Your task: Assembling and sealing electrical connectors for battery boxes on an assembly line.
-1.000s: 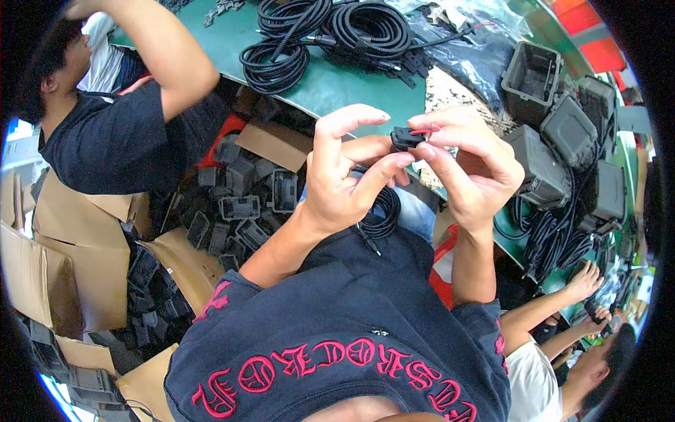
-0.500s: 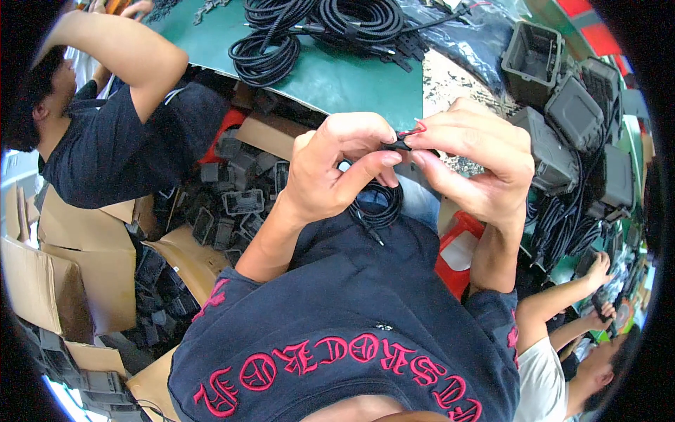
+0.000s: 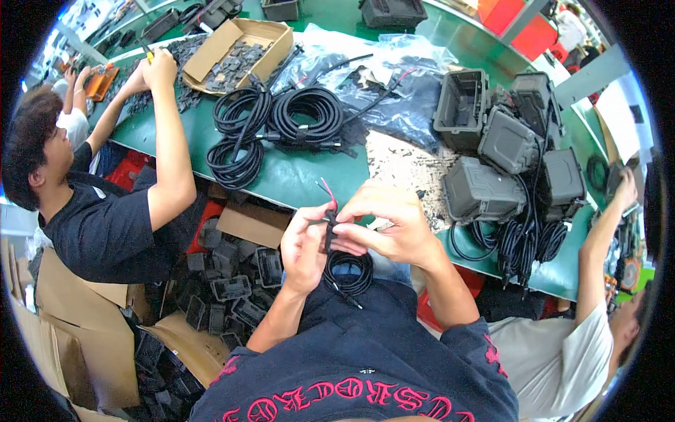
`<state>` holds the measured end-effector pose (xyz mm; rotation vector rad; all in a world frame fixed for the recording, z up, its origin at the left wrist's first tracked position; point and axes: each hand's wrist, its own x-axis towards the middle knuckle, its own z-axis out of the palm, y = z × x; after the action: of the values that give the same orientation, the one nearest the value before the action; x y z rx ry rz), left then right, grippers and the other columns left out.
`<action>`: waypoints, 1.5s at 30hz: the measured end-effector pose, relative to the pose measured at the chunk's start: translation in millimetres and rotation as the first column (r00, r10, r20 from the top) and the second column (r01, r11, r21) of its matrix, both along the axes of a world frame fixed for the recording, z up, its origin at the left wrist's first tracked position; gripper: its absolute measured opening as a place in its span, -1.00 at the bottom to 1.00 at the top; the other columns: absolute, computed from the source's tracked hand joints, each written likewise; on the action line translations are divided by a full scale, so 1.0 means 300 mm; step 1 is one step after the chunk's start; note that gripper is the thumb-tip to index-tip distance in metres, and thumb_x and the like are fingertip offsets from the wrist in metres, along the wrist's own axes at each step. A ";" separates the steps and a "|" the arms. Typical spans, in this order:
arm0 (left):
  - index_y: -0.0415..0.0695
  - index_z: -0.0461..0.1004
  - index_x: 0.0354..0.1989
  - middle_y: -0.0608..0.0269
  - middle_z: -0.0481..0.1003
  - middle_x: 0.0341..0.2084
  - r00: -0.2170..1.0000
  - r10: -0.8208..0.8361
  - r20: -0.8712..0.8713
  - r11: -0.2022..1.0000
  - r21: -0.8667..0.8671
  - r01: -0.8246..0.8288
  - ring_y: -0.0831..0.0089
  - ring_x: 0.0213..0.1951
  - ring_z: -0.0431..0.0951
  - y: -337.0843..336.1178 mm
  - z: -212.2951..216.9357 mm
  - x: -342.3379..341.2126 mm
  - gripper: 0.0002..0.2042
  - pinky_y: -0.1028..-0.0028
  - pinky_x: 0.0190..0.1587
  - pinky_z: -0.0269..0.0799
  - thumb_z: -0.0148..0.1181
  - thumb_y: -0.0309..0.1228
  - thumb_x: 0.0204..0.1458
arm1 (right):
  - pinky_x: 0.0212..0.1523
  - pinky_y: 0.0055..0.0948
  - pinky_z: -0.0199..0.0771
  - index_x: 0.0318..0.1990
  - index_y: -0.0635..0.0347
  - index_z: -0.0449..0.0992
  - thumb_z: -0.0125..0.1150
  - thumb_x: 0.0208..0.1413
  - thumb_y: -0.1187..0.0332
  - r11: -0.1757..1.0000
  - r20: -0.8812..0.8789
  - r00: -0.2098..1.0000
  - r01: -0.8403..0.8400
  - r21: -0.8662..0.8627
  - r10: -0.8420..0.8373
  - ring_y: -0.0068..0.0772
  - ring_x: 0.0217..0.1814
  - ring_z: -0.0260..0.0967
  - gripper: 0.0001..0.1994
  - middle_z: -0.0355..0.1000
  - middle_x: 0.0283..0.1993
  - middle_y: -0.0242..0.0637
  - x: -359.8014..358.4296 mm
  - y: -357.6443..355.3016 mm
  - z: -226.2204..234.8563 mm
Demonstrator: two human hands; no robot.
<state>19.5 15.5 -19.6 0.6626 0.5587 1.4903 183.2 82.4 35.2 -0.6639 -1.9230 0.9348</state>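
Observation:
A black cable (image 3: 328, 230) stands upright between my hands in front of my chest, with thin red and dark wires (image 3: 326, 188) sticking up from its top end. My left hand (image 3: 302, 252) is closed around the cable from the left, its fingers bent. From the right, the thumb and fingers of my right hand (image 3: 394, 219) pinch the cable near the base of the wires. Below my hands, a coil of black cable (image 3: 360, 280) with a metal-tipped plug hangs in front of my lap. Whether it joins the held end is partly hidden.
On the green table (image 3: 309, 181) lie coiled black cables (image 3: 307, 116), plastic bags (image 3: 408, 63) and a carton of small dark parts (image 3: 239, 60). Grey plastic housings (image 3: 485, 190) stand at right. Cartons (image 3: 84, 320) and more housings fill the left floor. People work on both sides.
The view has tilted up, showing more of the table. My hands now sit further left and lower in the picture. The cable end has turned upright, wires pointing up.

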 end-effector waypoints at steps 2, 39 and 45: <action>-0.37 0.11 0.18 -0.22 0.52 -0.17 0.944 0.086 -0.318 0.986 0.165 -0.034 0.09 -0.29 0.65 0.011 0.000 -0.018 -0.57 0.20 -0.23 0.64 0.04 -0.36 0.27 | -0.29 -0.35 0.48 -0.35 0.21 0.60 0.42 -0.09 0.45 0.999 0.020 1.000 0.022 0.038 -0.022 -0.25 -0.34 0.49 -0.86 0.53 -0.39 -0.24 -0.010 0.007 0.013; -0.52 0.34 -0.04 -0.13 0.55 -0.40 0.918 -0.147 -0.368 0.973 0.115 0.202 0.19 -0.40 0.63 -0.048 0.046 -0.007 -0.57 0.31 -0.29 0.61 -0.09 -0.23 0.33 | -0.65 -0.61 -0.12 -0.67 -0.04 0.18 -0.04 0.11 0.19 0.756 -0.961 0.262 -0.610 -0.238 -0.091 -0.73 -0.80 -0.19 -0.68 -0.01 -0.83 -0.62 -0.069 -0.042 0.007; -0.47 0.37 -0.07 -0.07 0.56 -0.42 0.950 -0.221 -0.219 0.965 0.090 0.245 0.25 -0.41 0.63 -0.062 0.040 -0.016 -0.58 0.37 -0.31 0.59 -0.04 -0.21 0.31 | -0.68 -0.63 -0.15 -0.67 -0.04 0.19 -0.05 0.11 0.22 0.723 -0.974 0.219 -0.662 -0.195 -0.063 -0.74 -0.81 -0.20 -0.69 0.00 -0.84 -0.61 -0.080 -0.033 0.013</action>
<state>14.6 -3.0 -7.6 0.9500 0.5346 1.2452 159.1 72.4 39.1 0.1323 -0.5494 1.7465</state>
